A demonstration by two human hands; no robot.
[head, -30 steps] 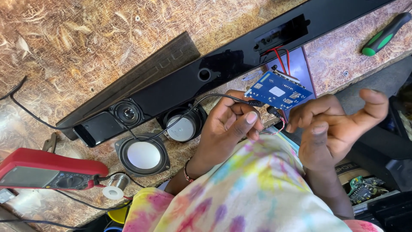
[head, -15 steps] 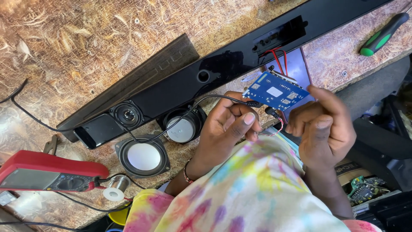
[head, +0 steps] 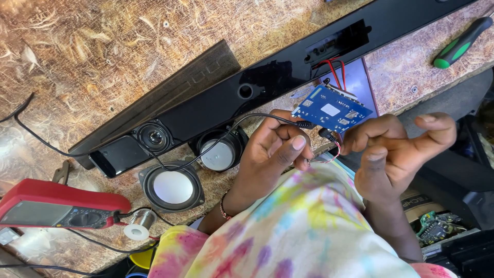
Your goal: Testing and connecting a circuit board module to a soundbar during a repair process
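Bright, warm daylight falls on the counter [head: 92, 46], its woven grain crisp across the upper left. The glossy black speaker bar [head: 267, 82] carries soft sheen and faint reflections, and the loose speaker cone [head: 172, 186] glares near white. The lower right lies in deep shadow with little detail. The tie-dye sleeve [head: 288, 231], close to the lens, is soft and out of focus.

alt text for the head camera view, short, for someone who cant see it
Two bare hands, left hand and right hand, hold a small blue circuit board and its thin wires above a worn wooden workbench. Behind it lies an opened black soundbar with loose round speakers, a red multimeter and a green-handled screwdriver.
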